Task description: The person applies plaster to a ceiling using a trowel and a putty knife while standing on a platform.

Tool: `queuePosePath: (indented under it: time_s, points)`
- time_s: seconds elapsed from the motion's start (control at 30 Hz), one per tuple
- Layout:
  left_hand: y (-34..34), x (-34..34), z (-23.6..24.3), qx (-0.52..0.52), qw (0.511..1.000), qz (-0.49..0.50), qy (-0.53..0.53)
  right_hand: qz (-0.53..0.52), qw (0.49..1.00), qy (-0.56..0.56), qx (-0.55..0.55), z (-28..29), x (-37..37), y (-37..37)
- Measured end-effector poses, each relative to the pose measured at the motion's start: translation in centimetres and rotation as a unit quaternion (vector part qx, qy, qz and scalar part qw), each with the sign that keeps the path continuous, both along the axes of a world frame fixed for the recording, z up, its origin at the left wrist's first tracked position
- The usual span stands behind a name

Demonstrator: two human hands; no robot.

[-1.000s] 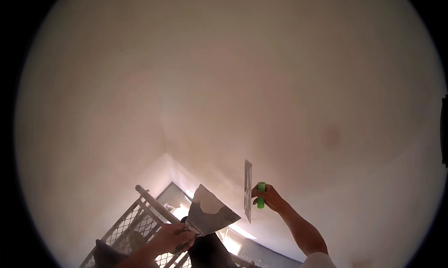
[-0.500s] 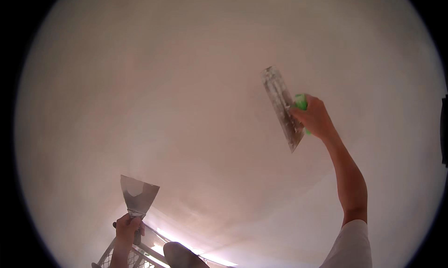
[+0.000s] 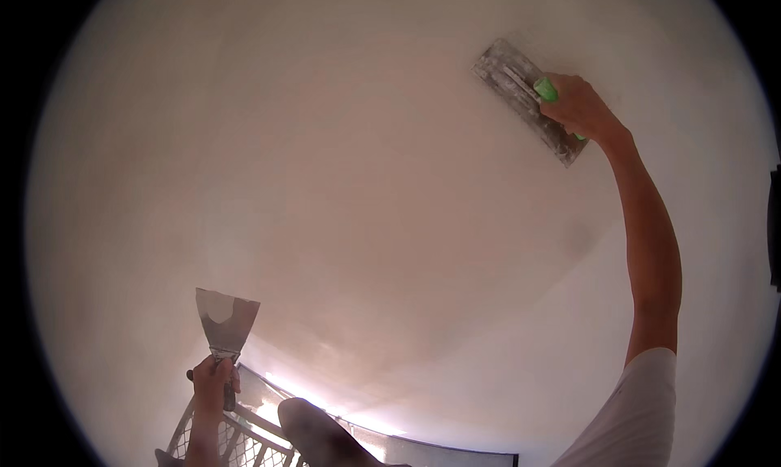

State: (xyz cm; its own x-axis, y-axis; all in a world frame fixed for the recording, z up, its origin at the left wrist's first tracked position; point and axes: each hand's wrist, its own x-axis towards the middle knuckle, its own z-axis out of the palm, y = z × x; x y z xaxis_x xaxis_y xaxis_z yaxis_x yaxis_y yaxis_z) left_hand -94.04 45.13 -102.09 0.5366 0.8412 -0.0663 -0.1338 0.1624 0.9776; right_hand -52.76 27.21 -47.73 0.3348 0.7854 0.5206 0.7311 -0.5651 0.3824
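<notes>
My right hand [image 3: 579,105] is closed round the green handle of a plastering trowel [image 3: 516,94]. Its rectangular metal blade, smeared with pale residue, lies slanted against or close to a broad, pale plastered surface [image 3: 366,190], high on the right. Whether the whole blade touches cannot be told. At lower left, my left hand [image 3: 211,377] grips a wide putty knife [image 3: 228,325] by its dark handle. That knife's flared blade points up, with a lighter patch near its top edge, and appears apart from the trowel.
A lattice railing [image 3: 244,442] stands at the lower left beside bright light. A dark rounded shape [image 3: 317,430] rises at the bottom middle, too dim to name. The dark edge of a panel [image 3: 455,451] runs along the bottom. A faint line slants across the surface at right.
My right hand has carried the trowel up and to the right, and its blade is tilted further over. My left hand and the putty knife have shifted slightly up and left in view.
</notes>
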Motion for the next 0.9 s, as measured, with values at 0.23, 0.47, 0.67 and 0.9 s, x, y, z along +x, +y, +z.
queuePosePath:
  time_s: [0.23, 0.47, 0.67, 0.9]
  points:
    - [0.1, -0.1, 0.8, -0.004, 1.000, -0.003, 0.029, 0.106, 0.963, -0.048, -0.241, -26.8, 2.5, 6.2]
    - [2.0, -1.8, -3.7, 0.019, 0.994, -0.020, 0.107, 0.146, 0.920, -0.077, -0.356, -58.0, 4.9, 8.4]
    - [0.1, -2.1, 0.2, -0.101, 0.990, 0.030, 0.097, 0.074, 0.924, 0.008, -0.376, -75.0, 5.2, 7.9]
    - [3.4, -0.8, 3.2, -0.204, 0.957, -0.078, 0.193, -0.003, 0.828, 0.442, -0.344, -76.1, 4.4, 8.8]
